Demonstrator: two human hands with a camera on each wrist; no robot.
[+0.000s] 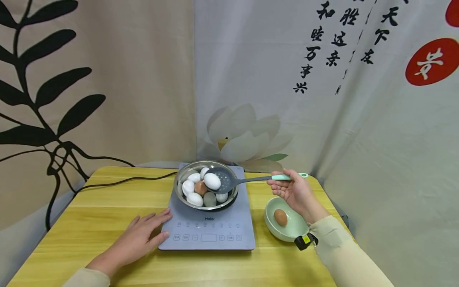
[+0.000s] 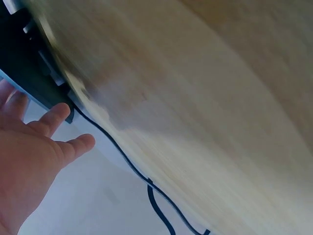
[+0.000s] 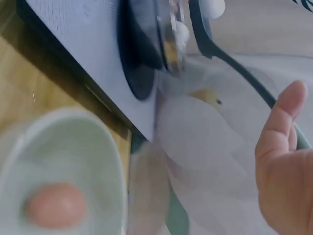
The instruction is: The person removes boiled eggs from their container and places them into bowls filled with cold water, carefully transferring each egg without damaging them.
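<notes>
My right hand (image 1: 297,194) grips the mint-green handle of a grey slotted skimmer (image 1: 228,181). On the skimmer's head lies a white egg (image 1: 212,181), above a steel bowl (image 1: 236,198) of white eggs, a brown egg (image 1: 201,187) and a greyish one. The steel bowl stands on a Haier induction cooktop (image 1: 244,223). My left hand (image 1: 138,237) lies at the cooktop's left edge, fingers spread, fingertips at its side. Below my right hand is a pale green bowl (image 1: 297,224) with one brown egg (image 1: 281,217) in it, seen blurred in the right wrist view.
The wooden table (image 1: 118,207) carries the cooktop and green bowl. A black power cord (image 1: 125,180) runs from behind the cooktop over the table's left edge. Printed fabric curtains (image 1: 251,59) hang close behind the table and along its right side.
</notes>
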